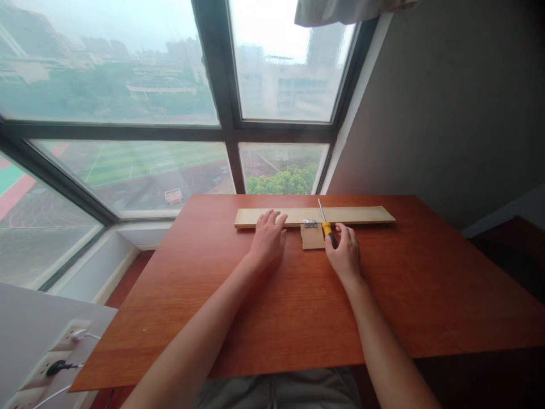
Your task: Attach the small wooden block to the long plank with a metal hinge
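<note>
Tabletop [293, 307] extends either side of one board [298, 216], near the far edge. We count one metal fitting [310, 224], one screwdriver [326, 228]. Left hand [269, 236]: unclenched; right hand [344, 253]: at the screwdriver, whether gripping we cannot tell.

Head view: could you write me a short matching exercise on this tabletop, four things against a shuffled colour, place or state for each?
Things
1. Screwdriver
2. Plank
3. Metal fitting
4. Left hand

Descriptions
A. Silver-coloured, at the middle of the plank's near edge
B. Holding nothing, by the plank's left half
C. Yellow and black handle
D. Long and pale, lying crosswise on the table

Pairs: 1-C, 2-D, 3-A, 4-B
</note>
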A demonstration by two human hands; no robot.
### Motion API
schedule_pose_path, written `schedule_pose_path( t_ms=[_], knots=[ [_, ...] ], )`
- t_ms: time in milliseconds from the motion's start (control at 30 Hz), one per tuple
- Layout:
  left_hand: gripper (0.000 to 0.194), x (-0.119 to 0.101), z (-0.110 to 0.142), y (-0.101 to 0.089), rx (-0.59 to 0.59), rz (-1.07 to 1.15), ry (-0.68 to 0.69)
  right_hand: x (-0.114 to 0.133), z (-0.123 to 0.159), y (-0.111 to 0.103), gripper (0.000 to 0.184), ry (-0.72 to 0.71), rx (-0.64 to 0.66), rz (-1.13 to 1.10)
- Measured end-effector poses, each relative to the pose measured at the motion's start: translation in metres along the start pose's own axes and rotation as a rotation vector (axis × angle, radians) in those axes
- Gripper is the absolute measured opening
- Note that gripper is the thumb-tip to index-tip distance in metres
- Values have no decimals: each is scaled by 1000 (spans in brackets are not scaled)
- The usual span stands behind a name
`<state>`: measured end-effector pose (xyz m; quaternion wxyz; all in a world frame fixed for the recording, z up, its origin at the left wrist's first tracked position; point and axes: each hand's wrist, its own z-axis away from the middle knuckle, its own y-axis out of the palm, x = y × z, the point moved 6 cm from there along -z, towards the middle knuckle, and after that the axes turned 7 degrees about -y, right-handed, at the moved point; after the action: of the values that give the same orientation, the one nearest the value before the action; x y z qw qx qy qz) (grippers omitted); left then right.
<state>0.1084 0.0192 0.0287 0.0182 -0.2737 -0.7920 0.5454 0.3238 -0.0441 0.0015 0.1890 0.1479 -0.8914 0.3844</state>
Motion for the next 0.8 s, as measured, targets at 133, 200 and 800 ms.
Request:
schedule_pose_path(
  t_ms=[133, 200, 800],
  knots=[
    [35, 1, 21, -13, 130, 10, -81, 25, 1, -15, 33, -104, -80, 12],
    [50, 4, 31, -14, 224, 32, -172, 51, 3, -16, 32, -176, -64, -87],
    [34, 0, 59, 7, 357, 15, -164, 94, 21, 75, 38, 48, 428, -274]
  ],
)
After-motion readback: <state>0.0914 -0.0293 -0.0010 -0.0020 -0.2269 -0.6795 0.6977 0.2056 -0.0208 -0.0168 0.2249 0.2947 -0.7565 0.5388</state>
